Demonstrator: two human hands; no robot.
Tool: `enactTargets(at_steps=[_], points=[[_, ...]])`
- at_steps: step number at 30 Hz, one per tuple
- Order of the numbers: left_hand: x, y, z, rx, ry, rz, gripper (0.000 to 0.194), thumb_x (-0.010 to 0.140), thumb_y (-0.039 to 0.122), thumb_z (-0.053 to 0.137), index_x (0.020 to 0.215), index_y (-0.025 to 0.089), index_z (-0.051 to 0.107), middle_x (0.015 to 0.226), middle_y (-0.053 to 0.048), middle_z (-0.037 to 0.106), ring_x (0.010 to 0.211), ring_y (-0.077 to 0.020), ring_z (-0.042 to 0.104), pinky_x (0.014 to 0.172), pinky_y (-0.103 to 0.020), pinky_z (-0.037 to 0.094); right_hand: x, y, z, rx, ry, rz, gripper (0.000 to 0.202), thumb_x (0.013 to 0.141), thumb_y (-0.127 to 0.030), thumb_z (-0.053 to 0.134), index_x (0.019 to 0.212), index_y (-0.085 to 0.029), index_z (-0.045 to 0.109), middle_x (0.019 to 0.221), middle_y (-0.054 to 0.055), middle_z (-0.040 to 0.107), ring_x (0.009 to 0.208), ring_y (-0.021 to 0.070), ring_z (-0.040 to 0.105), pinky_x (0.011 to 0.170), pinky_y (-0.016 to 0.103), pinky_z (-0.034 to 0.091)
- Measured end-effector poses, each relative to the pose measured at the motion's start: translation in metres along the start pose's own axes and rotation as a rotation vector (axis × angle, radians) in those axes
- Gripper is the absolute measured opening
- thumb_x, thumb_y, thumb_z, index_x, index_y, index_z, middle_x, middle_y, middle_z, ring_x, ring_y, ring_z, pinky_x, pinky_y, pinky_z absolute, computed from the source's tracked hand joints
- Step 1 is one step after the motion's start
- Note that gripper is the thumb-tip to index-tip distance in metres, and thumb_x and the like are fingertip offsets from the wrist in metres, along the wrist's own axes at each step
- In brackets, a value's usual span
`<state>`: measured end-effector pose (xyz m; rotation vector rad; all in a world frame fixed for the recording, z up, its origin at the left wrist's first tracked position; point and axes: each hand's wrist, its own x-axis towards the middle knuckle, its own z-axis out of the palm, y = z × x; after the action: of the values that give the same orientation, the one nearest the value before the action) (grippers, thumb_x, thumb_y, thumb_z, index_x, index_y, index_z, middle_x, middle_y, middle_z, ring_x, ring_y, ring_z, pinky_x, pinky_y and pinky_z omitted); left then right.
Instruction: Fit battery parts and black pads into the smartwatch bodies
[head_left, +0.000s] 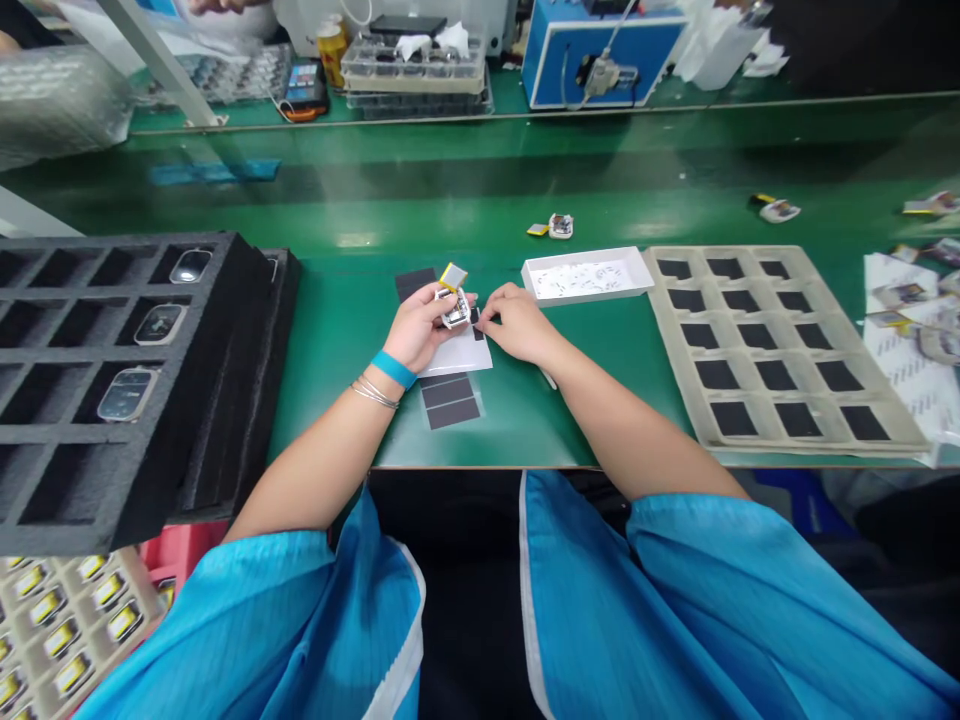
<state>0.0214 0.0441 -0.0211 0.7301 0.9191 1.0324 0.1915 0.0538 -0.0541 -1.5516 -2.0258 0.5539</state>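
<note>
My left hand (421,328) is closed on an opened smartwatch case (454,311), its inner parts facing up. A small yellow-edged battery (453,276) sticks out from the far side of the case. Close by on the right, my right hand (516,322) has thumb and forefinger pinched at the case's edge, by a small black piece (475,318); whether they grip it I cannot make out. Under the hands lies a white sheet (469,356). Black adhesive strips (450,400) on a clear backing lie nearer to me, and another dark sheet (415,283) is partly hidden behind my left hand.
A white shallow box (589,277) with tiny bits stands right of my hands, beside a beige compartment tray (787,350). Black foam trays (191,400) holding several watches rise at left. Another opened watch (560,226) lies farther back. A shelf with a blue box (600,55) spans the back.
</note>
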Motion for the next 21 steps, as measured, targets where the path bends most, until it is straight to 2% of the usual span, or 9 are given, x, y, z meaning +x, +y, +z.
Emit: enactTargets(at_steps=[3,5,8,10,12,15,21], points=[[0.000,0.000,0.000,0.002,-0.009,0.002,0.011,0.081,0.010,0.064,0.089,0.016,0.064,0.086,-0.004,0.074,0.081,-0.0157,0.069,0.086,-0.034,0.055,-0.003,-0.001,-0.009,0.054,-0.060,-0.019,0.014,0.083,-0.013,0.063,0.071,-0.018,0.069,0.095,0.007,0.057,0.103,0.0240,0.057,0.102,0.045,0.045],[0.000,0.000,0.001,-0.003,-0.008,0.003,0.010,0.081,0.009,0.063,0.089,0.016,0.063,0.084,-0.004,0.074,0.076,-0.0142,0.068,0.083,-0.032,0.056,-0.008,-0.007,-0.021,0.107,-0.047,-0.082,0.011,0.085,-0.015,0.062,0.075,-0.018,0.066,0.099,0.007,0.058,0.104,0.0227,0.057,0.100,0.043,0.046],[-0.002,0.001,0.003,-0.007,0.004,0.027,0.009,0.080,0.009,0.065,0.086,0.015,0.063,0.081,-0.004,0.073,0.071,-0.0129,0.067,0.078,-0.030,0.057,-0.015,-0.021,-0.038,0.227,0.112,-0.211,0.006,0.087,-0.021,0.061,0.082,-0.020,0.064,0.105,0.007,0.062,0.106,0.0211,0.058,0.095,0.039,0.048],[-0.004,0.002,0.004,0.011,0.006,0.049,0.009,0.078,0.011,0.068,0.085,0.015,0.062,0.079,-0.003,0.072,0.071,-0.0128,0.067,0.076,-0.028,0.058,-0.019,-0.030,-0.042,0.346,0.219,-0.250,0.009,0.088,-0.028,0.063,0.081,-0.021,0.063,0.102,0.006,0.065,0.102,0.0200,0.061,0.089,0.036,0.051],[-0.005,0.003,0.004,0.046,0.004,0.065,0.010,0.078,0.013,0.069,0.085,0.015,0.062,0.077,-0.001,0.070,0.071,-0.0125,0.068,0.072,-0.027,0.060,-0.021,-0.035,-0.038,0.479,0.244,-0.234,0.016,0.084,-0.034,0.069,0.077,-0.020,0.063,0.094,0.004,0.069,0.092,0.0191,0.064,0.083,0.035,0.052],[-0.006,0.003,0.005,0.099,0.009,0.081,0.012,0.075,0.015,0.069,0.085,0.015,0.062,0.075,0.000,0.069,0.066,-0.0107,0.066,0.063,-0.022,0.059,-0.020,-0.035,-0.027,0.635,0.188,-0.152,0.023,0.074,-0.039,0.078,0.072,-0.020,0.065,0.081,0.002,0.070,0.078,0.0178,0.065,0.077,0.035,0.054],[-0.008,0.000,0.007,0.144,0.019,0.073,0.011,0.072,0.013,0.068,0.083,0.013,0.065,0.068,0.002,0.064,0.057,-0.0098,0.062,0.054,-0.021,0.058,-0.015,-0.033,-0.018,0.794,0.112,-0.025,0.034,0.061,-0.042,0.087,0.071,-0.020,0.063,0.073,-0.001,0.069,0.070,0.0154,0.063,0.068,0.031,0.054]])
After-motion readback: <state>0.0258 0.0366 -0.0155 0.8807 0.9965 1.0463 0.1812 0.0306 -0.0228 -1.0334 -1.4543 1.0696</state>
